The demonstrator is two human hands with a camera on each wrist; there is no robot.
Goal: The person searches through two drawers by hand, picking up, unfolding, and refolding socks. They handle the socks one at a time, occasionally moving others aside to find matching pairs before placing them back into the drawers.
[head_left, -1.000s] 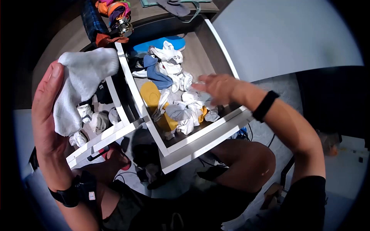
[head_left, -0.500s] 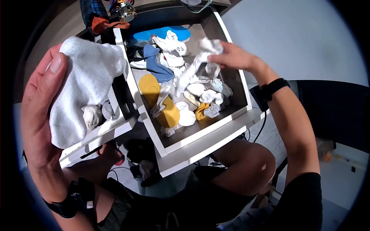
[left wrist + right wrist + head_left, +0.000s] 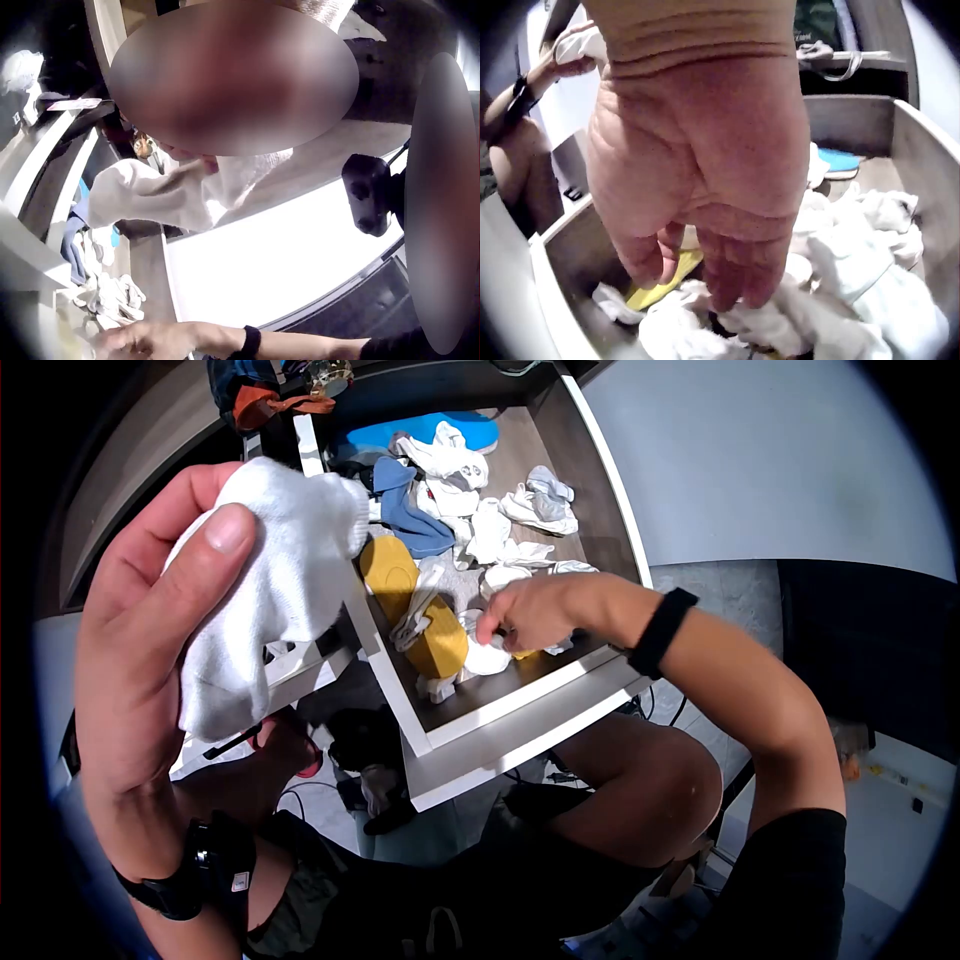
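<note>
My left hand (image 3: 135, 630) holds a white ribbed-cuff sock (image 3: 265, 590) up at the left, thumb on its near face and fingers behind. Much of that hand is blurred out in the left wrist view, where the sock hangs beneath it. Inside the open drawer (image 3: 530, 700), my right hand (image 3: 545, 610) reaches down to a heap of white socks (image 3: 840, 292). Its fingers point downward with the thumb apart, fingertips right at the cloth. A yellow insole (image 3: 440, 645) lies just left of these fingers. Beyond it are a slate-blue sock (image 3: 405, 510) and more white socks (image 3: 490, 530).
A bright blue insole (image 3: 420, 432) lies at the drawer's back. White and grey socks (image 3: 540, 500) sit apart near its right wall. A second drawer (image 3: 310, 675) stands open at the left, partly behind the held sock. My knee (image 3: 650, 780) is close under the drawer front.
My right hand lifted a white sock bundle from the heap, and socks now lie near the right wall. It has come back down toward the front. The left hand's sock has shifted right.
</note>
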